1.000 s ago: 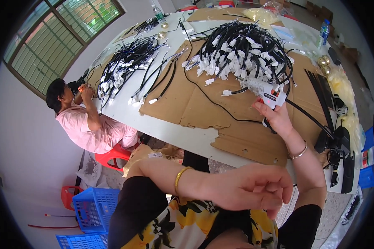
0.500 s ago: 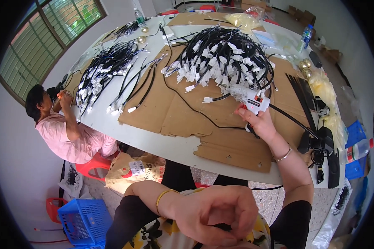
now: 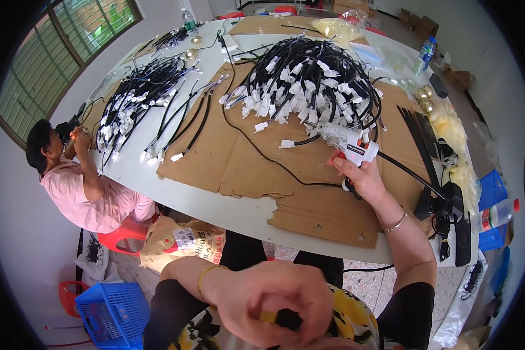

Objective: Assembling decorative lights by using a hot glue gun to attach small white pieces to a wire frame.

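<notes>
My right hand (image 3: 364,177) grips a white hot glue gun (image 3: 359,147) over the cardboard. Its red trigger is under my fingers, and the nozzle end, coated in clear material, points left at the pile. A big heap of black cables (image 3: 318,70) with white plastic connectors lies just beyond it. One stray cable (image 3: 306,140) ends in a connector near the nozzle. My left hand (image 3: 268,300) is close in front of my body, fingers curled into a ring. A dark patch shows within the ring; whether it is held or is my patterned clothing behind, I cannot make out.
Flattened cardboard (image 3: 239,157) covers part of the white table (image 3: 140,172). A second cable pile (image 3: 137,96) lies left, near a seated person in pink (image 3: 93,198). Black sticks (image 3: 417,140), a power strip (image 3: 462,239) and a plastic bottle (image 3: 499,214) are at right.
My left hand has moved left and slightly down, its fingers still curled. My right hand holds the glue gun in nearly the same place. The whole view has shifted slightly.
</notes>
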`<state>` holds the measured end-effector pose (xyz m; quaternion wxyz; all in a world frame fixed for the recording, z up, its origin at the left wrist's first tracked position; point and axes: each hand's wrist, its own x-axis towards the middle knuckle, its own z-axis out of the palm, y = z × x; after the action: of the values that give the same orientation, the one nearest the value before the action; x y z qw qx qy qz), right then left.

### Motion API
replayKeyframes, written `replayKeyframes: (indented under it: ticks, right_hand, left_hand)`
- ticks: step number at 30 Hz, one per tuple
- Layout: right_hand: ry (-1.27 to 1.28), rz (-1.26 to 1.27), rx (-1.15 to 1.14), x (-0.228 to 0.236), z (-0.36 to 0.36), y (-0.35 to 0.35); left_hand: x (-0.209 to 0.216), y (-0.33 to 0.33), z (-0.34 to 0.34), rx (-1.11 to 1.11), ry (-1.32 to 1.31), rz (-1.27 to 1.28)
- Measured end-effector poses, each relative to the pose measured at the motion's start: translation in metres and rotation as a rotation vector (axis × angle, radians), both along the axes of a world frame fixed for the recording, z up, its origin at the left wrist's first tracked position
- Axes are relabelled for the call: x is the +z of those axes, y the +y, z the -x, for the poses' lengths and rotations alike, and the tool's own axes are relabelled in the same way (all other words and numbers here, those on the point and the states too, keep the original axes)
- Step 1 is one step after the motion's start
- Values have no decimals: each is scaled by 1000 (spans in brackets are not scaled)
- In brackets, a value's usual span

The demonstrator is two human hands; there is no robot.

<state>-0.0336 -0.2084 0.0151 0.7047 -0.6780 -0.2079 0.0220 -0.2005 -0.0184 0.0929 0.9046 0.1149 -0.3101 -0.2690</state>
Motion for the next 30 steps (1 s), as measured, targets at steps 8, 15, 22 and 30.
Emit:
replayKeyframes:
  ticks: [8,15,22,30]
  right_hand:
    - [51,67,-11,0,0,-10]
    - [23,40,-14,-2,2,-4]
    - [96,-32,-24,-1,0,-4]
    - [114,-49,42,-1,-1,-6]
  left_hand:
    - [6,57,-174,1050,-163,-936]
    - [-65,98,-298,1384,-89,-1664]
    - [-76,97,-315,1516,-344,-2022]
    - [-70,95,-332,1384,-266,-2138]
